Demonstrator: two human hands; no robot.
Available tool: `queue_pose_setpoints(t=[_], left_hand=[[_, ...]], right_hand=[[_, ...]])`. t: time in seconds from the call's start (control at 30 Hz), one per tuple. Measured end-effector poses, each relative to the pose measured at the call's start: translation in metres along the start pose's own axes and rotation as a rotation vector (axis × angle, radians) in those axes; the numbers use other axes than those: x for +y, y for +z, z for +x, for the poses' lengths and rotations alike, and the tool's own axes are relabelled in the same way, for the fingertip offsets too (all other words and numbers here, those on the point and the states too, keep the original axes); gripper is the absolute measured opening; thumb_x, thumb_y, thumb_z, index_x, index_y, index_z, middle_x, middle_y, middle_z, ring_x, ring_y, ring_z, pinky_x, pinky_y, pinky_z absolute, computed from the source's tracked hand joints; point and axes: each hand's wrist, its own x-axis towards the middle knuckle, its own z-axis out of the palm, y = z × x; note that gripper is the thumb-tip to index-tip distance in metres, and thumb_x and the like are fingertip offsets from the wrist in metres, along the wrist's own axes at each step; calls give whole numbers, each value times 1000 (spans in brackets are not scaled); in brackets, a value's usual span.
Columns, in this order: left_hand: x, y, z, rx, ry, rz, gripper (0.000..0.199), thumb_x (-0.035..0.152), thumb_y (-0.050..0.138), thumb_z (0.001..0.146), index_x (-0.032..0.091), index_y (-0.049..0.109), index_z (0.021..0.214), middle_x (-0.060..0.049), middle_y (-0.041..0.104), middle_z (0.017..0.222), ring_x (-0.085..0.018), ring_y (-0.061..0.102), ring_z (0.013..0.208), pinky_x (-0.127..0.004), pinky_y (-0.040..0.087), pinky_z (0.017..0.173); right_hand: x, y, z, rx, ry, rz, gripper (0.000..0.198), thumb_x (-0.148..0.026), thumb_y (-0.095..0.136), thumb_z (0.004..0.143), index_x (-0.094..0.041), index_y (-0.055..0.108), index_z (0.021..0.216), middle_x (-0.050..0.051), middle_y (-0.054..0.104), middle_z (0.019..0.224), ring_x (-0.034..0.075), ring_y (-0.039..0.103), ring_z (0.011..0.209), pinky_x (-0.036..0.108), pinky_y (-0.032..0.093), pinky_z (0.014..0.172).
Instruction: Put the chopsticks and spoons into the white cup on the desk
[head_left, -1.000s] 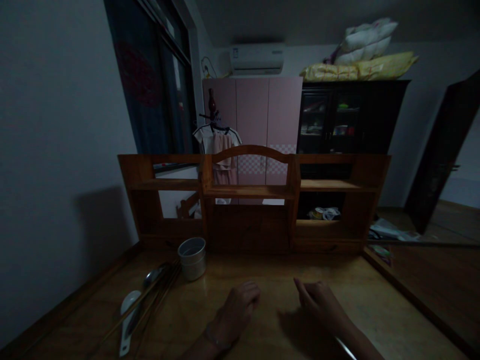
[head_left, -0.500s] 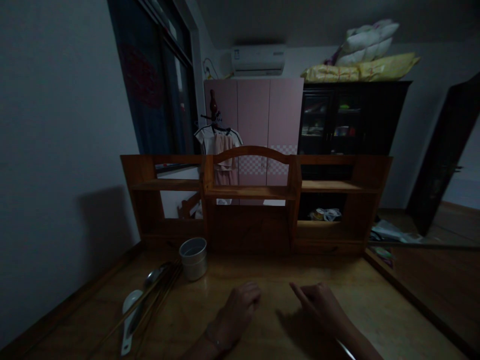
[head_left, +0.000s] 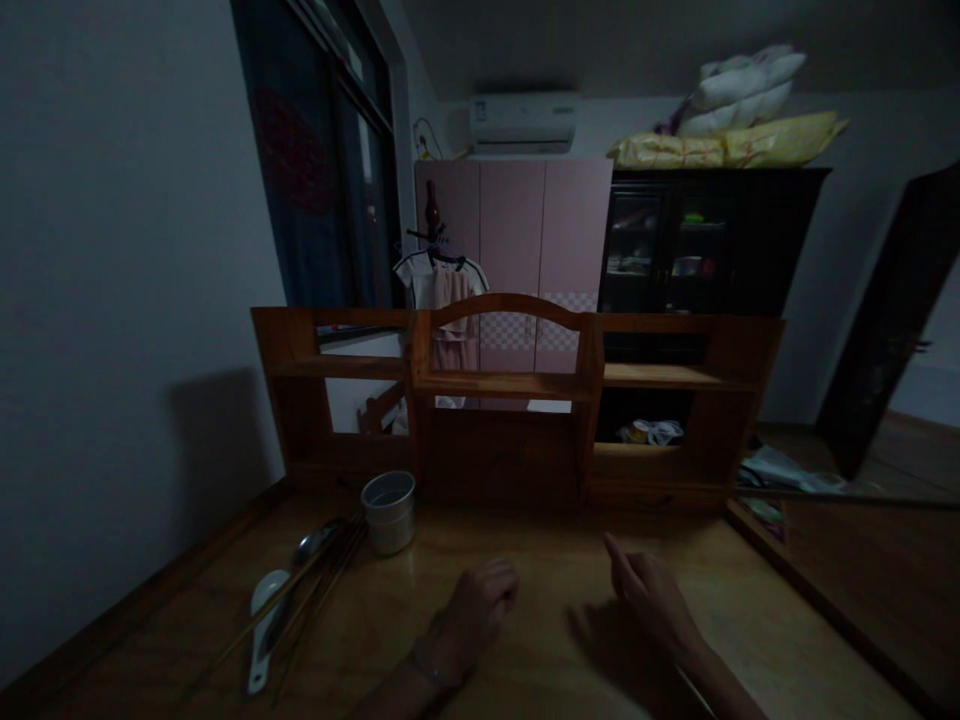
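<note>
My left hand [head_left: 478,603] rests on the wooden desk top [head_left: 525,665], its fingers curled into a loose fist with nothing showing in it. To the right, my right hand [head_left: 651,598] is held just over the desk, casting a shadow. One finger points forward and the others are partly folded; no object shows in it. Left of both hands stands a grey metal cup [head_left: 390,525], upright. Near it lie several chopsticks [head_left: 319,590], a metal spoon [head_left: 309,546] and a white spoon [head_left: 262,610]. Neither hand touches them.
A wooden shelf unit [head_left: 510,384] spans the desk's back edge. A raised wooden rim [head_left: 817,600] runs along the right side, and a wall [head_left: 135,330] borders the left. Behind are a pink wardrobe [head_left: 510,220] and a dark cabinet [head_left: 757,240]. The room is dim.
My right hand has shifted slightly right, and its pointing finger has swung from leftward to more forward. My left hand stays nearly in place. The view has shifted slightly.
</note>
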Motion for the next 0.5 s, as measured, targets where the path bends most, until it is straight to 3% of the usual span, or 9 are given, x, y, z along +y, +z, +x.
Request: queue_pose_setpoints(t=[0.13, 0.23, 0.33, 0.4, 0.5], left_hand=[[1, -21, 6, 315, -8, 84, 25, 0, 35, 75, 21, 44, 64, -2, 51, 66, -18, 48, 67, -30, 38, 68], [5, -61, 14, 577, -120, 83, 23, 8, 35, 87, 22, 45, 72, -1, 50, 74, -19, 50, 77, -34, 40, 81], [-2, -108, 18, 914, -230, 22, 4, 23, 46, 91, 22, 48, 95, -5, 53, 100, -22, 54, 99, -37, 42, 94], [-17, -133, 15, 1044, -283, 33, 29, 31, 56, 88, 21, 44, 113, -7, 51, 117, -23, 52, 111, -39, 40, 101], [-52, -150, -1, 1047, -415, 78, 59, 45, 66, 80, 20, 39, 126, -10, 48, 127, -25, 49, 118, -41, 38, 105]], right_hand=[[7, -11, 3, 88, 29, 74, 72, -64, 28, 101, -19, 54, 52, 3, 55, 56, 20, 56, 57, 28, 36, 64], [7, -14, 3, 104, 26, 32, 71, -66, 31, 100, -20, 55, 51, 2, 55, 55, 20, 56, 57, 28, 36, 64], [5, -13, 2, 93, 10, -3, 70, -67, 34, 99, -19, 56, 52, 3, 56, 54, 21, 56, 56, 29, 35, 62], [3, -12, 1, 82, 3, -9, 70, -68, 33, 98, -20, 57, 53, 3, 57, 54, 22, 57, 56, 29, 35, 61], [2, -13, 0, 75, 0, -8, 69, -67, 34, 98, -19, 57, 54, 3, 59, 56, 22, 57, 57, 29, 35, 60]])
